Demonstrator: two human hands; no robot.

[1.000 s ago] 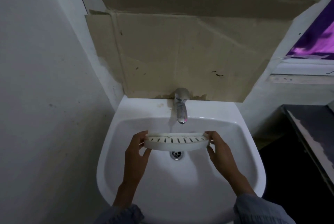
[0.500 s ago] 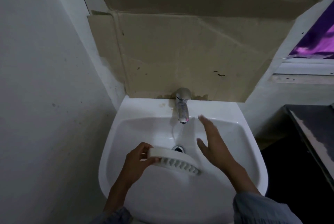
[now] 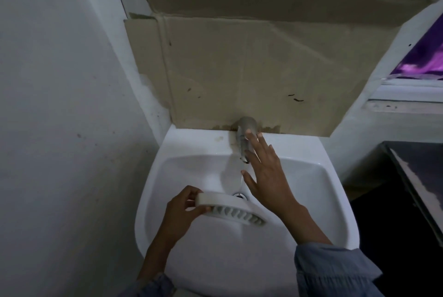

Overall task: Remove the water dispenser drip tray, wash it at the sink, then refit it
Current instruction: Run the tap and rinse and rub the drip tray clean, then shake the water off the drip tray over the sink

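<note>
risk: white slotted plastic drip tray [image 3: 230, 208], pinched at one end by my left hand [image 3: 182, 210], may slip while my spread right hand [image 3: 266, 172] is at the grey metal tap [image 3: 245, 133].

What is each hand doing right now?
Left hand: grips the drip tray by its end.
Right hand: open, holds nothing, fingers by the tap.

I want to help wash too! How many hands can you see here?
2. The left hand grips the left end of the drip tray over the sink. The right hand is open, stretched up at the tap. None seems hidden.
</note>
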